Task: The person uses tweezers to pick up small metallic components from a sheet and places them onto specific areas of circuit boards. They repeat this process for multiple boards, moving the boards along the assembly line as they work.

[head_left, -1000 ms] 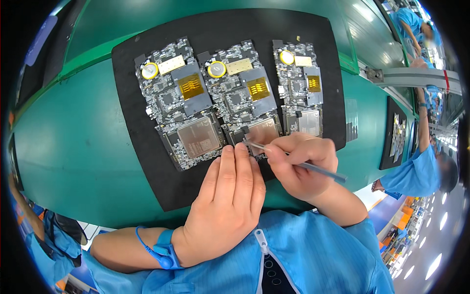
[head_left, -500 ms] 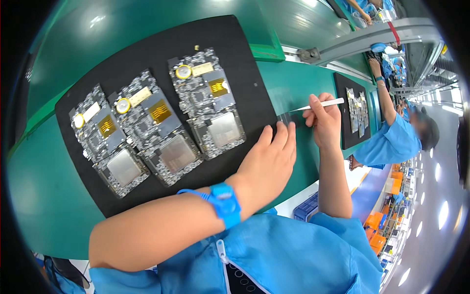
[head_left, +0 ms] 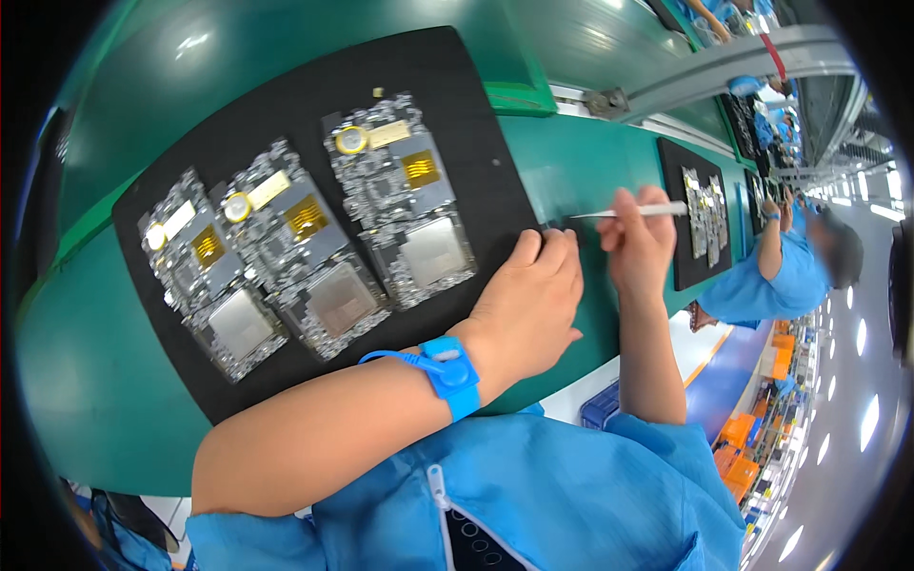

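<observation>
- R hand: clamped on slim pointed tool, tip pointing L, near L fingertips.
- L hand: palm down at blk mat's R edge, fingers close tog.; can't tell if gripping anything.
- 3 circuit boards: side by side on blk mat, L of both hands.
- Mat on grn worktop.
- Blue strap on L wrist.

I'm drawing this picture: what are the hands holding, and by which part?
The right hand pinches a thin pointed tool around its middle; whether the left hand holds anything can't be told.
</observation>
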The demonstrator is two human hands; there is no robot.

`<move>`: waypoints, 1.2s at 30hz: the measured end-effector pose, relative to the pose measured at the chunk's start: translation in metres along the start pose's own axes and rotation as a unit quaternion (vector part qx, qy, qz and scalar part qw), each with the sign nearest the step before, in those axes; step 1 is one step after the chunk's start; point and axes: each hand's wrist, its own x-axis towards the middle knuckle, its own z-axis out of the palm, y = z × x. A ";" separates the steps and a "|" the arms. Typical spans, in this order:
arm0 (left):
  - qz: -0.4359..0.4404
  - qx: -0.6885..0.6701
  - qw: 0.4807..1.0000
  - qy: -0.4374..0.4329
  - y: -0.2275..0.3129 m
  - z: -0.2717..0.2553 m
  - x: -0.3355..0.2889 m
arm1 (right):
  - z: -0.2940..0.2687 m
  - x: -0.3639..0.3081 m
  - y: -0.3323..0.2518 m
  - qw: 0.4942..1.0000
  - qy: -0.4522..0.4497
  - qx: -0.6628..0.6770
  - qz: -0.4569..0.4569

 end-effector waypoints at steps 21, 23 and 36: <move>-0.303 0.120 0.943 0.066 -0.024 -0.098 -0.212 | 0.258 -0.089 -0.037 0.945 -0.291 0.043 0.144; -0.296 0.126 0.943 0.083 -0.025 -0.093 -0.216 | 0.259 -0.093 -0.036 0.949 -0.287 0.022 0.131; -0.283 0.116 0.947 0.099 -0.028 -0.093 -0.215 | 0.260 -0.091 -0.037 0.950 -0.283 0.004 0.127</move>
